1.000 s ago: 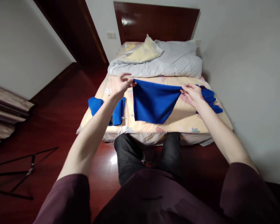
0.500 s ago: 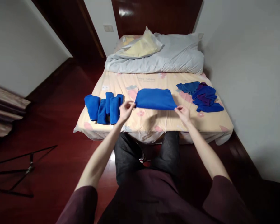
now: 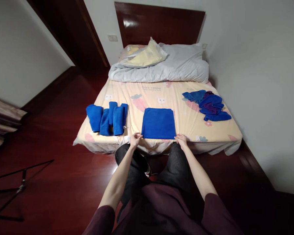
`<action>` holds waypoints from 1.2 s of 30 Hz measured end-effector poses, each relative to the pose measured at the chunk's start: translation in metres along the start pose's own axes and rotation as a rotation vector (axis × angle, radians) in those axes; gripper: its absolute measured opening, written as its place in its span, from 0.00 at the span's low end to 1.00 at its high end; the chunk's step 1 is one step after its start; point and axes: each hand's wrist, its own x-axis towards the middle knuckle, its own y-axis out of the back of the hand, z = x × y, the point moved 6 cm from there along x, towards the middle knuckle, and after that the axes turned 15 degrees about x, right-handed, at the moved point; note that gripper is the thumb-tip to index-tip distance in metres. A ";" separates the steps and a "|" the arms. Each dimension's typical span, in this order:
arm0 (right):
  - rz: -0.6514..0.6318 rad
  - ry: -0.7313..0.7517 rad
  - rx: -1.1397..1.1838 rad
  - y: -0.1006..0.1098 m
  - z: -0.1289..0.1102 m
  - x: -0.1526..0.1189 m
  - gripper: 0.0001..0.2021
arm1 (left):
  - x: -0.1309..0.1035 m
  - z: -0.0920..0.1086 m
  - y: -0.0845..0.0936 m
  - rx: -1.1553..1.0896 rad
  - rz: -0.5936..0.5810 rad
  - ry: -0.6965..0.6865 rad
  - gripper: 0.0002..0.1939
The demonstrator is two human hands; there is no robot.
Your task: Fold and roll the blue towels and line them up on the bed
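A blue cloth (image 3: pixel 158 123) lies flat in a near-square on the bed, close to its front edge. My left hand (image 3: pixel 136 139) pinches the cloth's near left corner, and my right hand (image 3: pixel 181 140) pinches the near right corner. To the left, several folded or rolled blue cloths (image 3: pixel 118 120) sit side by side. On the right is a crumpled heap of blue and purple cloths (image 3: pixel 212 106).
The bed (image 3: pixel 147 94) has a patterned sheet. A grey-white quilt (image 3: pixel 183 63) and a pale yellow bundle (image 3: pixel 149 55) lie by the dark headboard (image 3: pixel 159 24). A black stand (image 3: pixel 22 187) is on the floor at left, near a curtain (image 3: pixel 2 124).
Both hands have come down and back towards the bed's front edge with the blue cloth, which was held partly raised and now lies flat. The view has shifted slightly.
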 end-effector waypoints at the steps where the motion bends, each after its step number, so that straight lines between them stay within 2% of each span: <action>1: 0.003 -0.012 0.000 0.003 0.001 0.001 0.26 | 0.002 -0.002 0.001 0.000 -0.007 -0.003 0.25; 4: -0.007 -0.048 -0.014 0.012 0.005 0.003 0.26 | 0.000 -0.012 0.006 0.016 -0.023 -0.010 0.24; 10: -0.043 -0.105 -0.064 0.028 0.014 0.000 0.25 | -0.020 -0.036 0.014 0.087 -0.059 0.009 0.19; 13: -0.074 -0.127 -0.084 0.028 0.015 0.000 0.27 | -0.023 -0.038 0.011 0.101 -0.111 0.015 0.20; 17: -0.132 -0.158 -0.093 0.023 0.009 0.009 0.27 | -0.010 -0.028 0.006 0.121 -0.218 0.031 0.27; 22: -0.180 -0.176 -0.099 0.009 -0.007 0.036 0.25 | 0.026 -0.005 0.003 0.141 -0.303 0.058 0.34; 25: -0.179 -0.165 -0.135 -0.001 -0.019 0.060 0.24 | 0.056 0.012 -0.003 0.139 -0.308 0.074 0.33; 31: -0.131 -0.140 -0.169 -0.023 -0.031 0.116 0.25 | 0.129 0.042 -0.030 0.093 -0.260 0.114 0.30; 36: -0.152 -0.130 -0.182 -0.049 -0.041 0.165 0.23 | 0.193 0.068 -0.052 0.091 -0.155 0.146 0.26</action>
